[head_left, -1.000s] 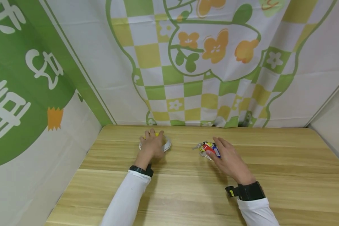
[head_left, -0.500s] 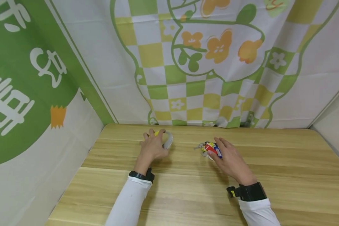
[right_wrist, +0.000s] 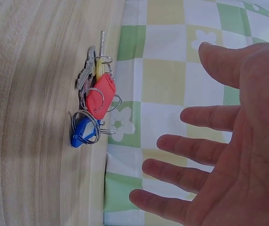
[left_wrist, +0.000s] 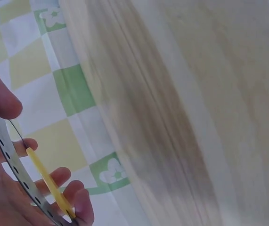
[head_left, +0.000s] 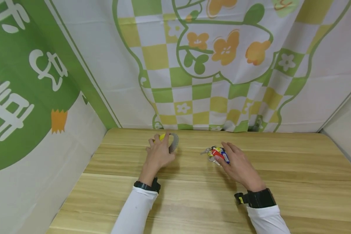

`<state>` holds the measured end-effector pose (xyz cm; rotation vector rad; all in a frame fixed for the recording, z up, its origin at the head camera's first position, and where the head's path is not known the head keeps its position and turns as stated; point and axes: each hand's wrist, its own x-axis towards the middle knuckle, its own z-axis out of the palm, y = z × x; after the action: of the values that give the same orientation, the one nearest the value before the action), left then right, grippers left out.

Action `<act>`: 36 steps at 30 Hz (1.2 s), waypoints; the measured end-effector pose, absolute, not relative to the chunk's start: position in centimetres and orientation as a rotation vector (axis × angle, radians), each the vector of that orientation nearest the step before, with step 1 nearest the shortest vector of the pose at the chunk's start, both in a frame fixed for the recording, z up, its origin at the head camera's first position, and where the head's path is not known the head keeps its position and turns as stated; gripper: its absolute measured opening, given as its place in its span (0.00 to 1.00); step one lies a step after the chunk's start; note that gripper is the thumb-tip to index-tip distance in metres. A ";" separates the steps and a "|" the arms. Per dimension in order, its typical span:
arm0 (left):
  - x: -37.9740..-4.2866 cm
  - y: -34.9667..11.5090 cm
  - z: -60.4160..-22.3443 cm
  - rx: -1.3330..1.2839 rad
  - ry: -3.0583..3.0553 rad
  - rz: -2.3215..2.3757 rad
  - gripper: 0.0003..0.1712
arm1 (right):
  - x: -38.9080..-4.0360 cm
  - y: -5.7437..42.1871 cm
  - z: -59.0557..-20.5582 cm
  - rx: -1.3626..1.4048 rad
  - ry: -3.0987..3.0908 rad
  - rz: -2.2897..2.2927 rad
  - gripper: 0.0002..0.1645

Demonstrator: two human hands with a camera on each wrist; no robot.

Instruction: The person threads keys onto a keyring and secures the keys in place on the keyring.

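In the head view my left hand (head_left: 159, 154) grips a ring-shaped grey band (head_left: 175, 143) with a yellow part (head_left: 162, 136) at the far left of the table. The left wrist view shows the band's row of dark slots (left_wrist: 16, 167), my thumb at one end and my fingers around the yellow bar (left_wrist: 44, 176). My right hand (head_left: 241, 169) hovers beside a bunch of keys (head_left: 217, 152), its fingers extended. The right wrist view shows a gap between those fingers and the red tag (right_wrist: 101, 96), blue tag (right_wrist: 83, 132) and metal keys (right_wrist: 85, 77).
The wooden table (head_left: 187, 195) carries both things near its far edge. Behind it hangs a checked green and yellow curtain (head_left: 199, 107), and a green and white cloth (head_left: 46, 107) covers the left side. Black wrist cameras are strapped on both wrists.
My left hand has shifted slightly and turned the slotted band, so its ring now shows more from the side. My right hand and the keys have stayed in place.
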<state>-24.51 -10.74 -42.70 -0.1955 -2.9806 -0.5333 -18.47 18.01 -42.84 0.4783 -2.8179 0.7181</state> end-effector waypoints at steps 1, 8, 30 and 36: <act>-24.5 -10.7 -42.8 -0.198 -2.981 -0.533 0.46 | -18.5 18.0 -42.8 0.478 -2.819 0.717 0.40; -24.3 -10.8 -42.8 -0.203 -2.982 -0.531 0.46 | -18.5 17.9 -42.9 0.473 -2.827 0.709 0.40; -21.4 -10.0 -41.2 -0.174 -3.054 -0.529 0.43 | -18.5 19.1 -43.0 0.320 -2.878 0.654 0.32; -21.3 -10.0 -40.9 -0.180 -3.032 -0.564 0.46 | -18.7 19.4 -43.3 0.252 -2.904 0.621 0.29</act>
<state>-21.29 -9.95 -40.95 -0.1798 -3.0323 -0.5638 -18.67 19.44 -43.32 0.2525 -2.9045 0.6208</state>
